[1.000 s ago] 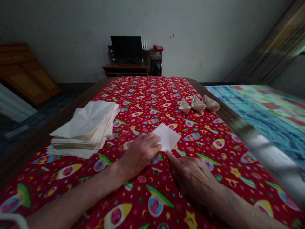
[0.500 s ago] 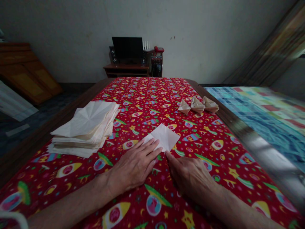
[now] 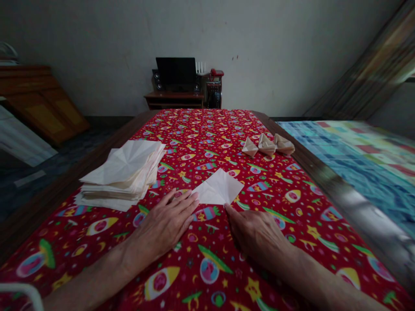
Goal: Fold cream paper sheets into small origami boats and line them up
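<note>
Creased white paper (image 3: 218, 188) lies on the red cloth (image 3: 197, 233) of the table (image 3: 313, 166), directly before me. My left hand (image 3: 165, 226) is flat and open, gripping nothing, fingertips at the paper's left point. My right hand (image 3: 259, 231) sets its index finger at the near corner; whether its curled fingers hold anything, I cannot tell. Left: paper stack (image 3: 125, 166).
</note>
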Available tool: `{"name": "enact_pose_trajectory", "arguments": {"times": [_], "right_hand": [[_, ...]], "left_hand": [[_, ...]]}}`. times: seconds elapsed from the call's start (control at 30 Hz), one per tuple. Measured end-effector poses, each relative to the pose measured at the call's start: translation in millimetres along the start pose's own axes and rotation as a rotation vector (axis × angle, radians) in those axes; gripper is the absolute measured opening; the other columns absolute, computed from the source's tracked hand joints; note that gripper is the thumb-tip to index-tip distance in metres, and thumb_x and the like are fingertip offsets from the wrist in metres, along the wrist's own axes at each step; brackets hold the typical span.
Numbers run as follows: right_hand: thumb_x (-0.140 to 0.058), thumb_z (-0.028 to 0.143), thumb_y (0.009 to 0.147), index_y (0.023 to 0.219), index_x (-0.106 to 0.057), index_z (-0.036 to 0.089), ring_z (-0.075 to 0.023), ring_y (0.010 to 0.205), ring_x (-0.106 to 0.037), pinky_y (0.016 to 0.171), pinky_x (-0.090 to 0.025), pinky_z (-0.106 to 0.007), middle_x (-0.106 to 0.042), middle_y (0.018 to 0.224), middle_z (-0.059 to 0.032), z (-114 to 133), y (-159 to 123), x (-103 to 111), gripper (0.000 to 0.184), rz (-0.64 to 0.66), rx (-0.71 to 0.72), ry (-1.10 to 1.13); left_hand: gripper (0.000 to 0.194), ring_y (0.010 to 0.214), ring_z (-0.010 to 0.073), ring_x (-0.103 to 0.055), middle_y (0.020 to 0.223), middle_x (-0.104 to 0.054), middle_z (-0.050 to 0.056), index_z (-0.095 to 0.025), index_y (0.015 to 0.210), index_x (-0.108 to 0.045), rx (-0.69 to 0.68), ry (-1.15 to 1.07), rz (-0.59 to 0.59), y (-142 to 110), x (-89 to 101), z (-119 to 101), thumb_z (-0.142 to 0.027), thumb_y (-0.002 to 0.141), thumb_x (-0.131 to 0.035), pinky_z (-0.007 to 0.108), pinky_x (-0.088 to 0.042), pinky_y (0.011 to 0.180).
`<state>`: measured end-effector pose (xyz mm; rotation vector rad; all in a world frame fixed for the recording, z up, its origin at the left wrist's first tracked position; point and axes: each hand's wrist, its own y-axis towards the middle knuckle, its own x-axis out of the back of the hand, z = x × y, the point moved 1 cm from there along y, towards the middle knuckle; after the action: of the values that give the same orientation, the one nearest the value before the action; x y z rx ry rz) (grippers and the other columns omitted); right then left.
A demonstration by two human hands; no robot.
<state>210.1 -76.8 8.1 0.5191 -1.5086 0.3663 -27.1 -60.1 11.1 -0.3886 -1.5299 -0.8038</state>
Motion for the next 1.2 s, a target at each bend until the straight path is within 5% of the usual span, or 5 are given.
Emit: {"name": "enact_pose_trajectory", "arguments": {"times": [0.37, 0.6, 0.77, 1.07, 1.2], "right_hand": [[-0.044, 0.014, 0.086, 0.100, -0.063, 0.017, -0.0108, 0.054, -0.050, 0.047, -0.023, -0.025, -0.060, 0.065, -0.0009, -16, 3, 4, 0.023, -0.155, 0.074, 0.062], [-0.046, 0.013, 0.087, 0.126, -0.052, 0.021, -0.0256, 0.109, -0.050, 0.075, -0.048, -0.033, -0.046, 0.129, -0.0166, -77, 26, 4, 0.040, -0.346, 0.176, -0.100], [-0.046, 0.015, 0.089, 0.100, -0.064, 0.018, -0.0233, 0.098, -0.055, 0.076, -0.049, -0.035, -0.057, 0.115, -0.0139, -80, 39, 1, 0.021, -0.340, 0.297, 0.023], [-0.049, 0.018, 0.090, 0.094, -0.064, 0.018, -0.0173, 0.088, -0.057, 0.078, -0.045, -0.032, -0.065, 0.098, -0.0074, -39, 22, 3, 0.015, -0.197, 0.489, 0.455], [-0.053, 0.023, 0.090, 0.089, -0.067, 0.017, -0.0146, 0.081, -0.061, 0.072, -0.047, -0.025, -0.068, 0.087, -0.0058, -41, 30, 1, 0.015, -0.180, 0.293, 0.813]], "left_hand": [[0.031, 0.118, 0.0182, -0.052, 0.124, -0.060, 0.006, -0.016, 0.120, -0.053, -0.172, -0.157, -0.014, 37, 5.9, -7, -0.014, 0.091, -0.044, 0.036, -0.039, 0.103], [0.031, 0.114, 0.0184, -0.053, 0.122, -0.060, 0.005, -0.017, 0.118, -0.054, -0.197, -0.130, 0.014, 44, 4.5, -4, -0.009, 0.088, -0.048, 0.037, -0.037, 0.102], [0.033, 0.113, 0.0188, -0.053, 0.123, -0.060, 0.005, -0.017, 0.118, -0.054, -0.229, -0.049, -0.029, 47, -3.4, 12, -0.008, 0.088, -0.048, 0.039, -0.036, 0.103], [0.025, 0.112, 0.0191, -0.053, 0.117, -0.062, 0.007, -0.015, 0.111, -0.061, -0.243, -0.154, -0.124, 47, -12.9, 17, -0.011, 0.090, -0.047, 0.035, -0.044, 0.098], [0.035, 0.114, 0.0200, -0.053, 0.120, -0.061, 0.009, -0.012, 0.118, -0.057, -0.217, -0.239, -0.115, 35, -10.6, 5, -0.005, 0.088, -0.041, 0.037, -0.046, 0.097]]}}
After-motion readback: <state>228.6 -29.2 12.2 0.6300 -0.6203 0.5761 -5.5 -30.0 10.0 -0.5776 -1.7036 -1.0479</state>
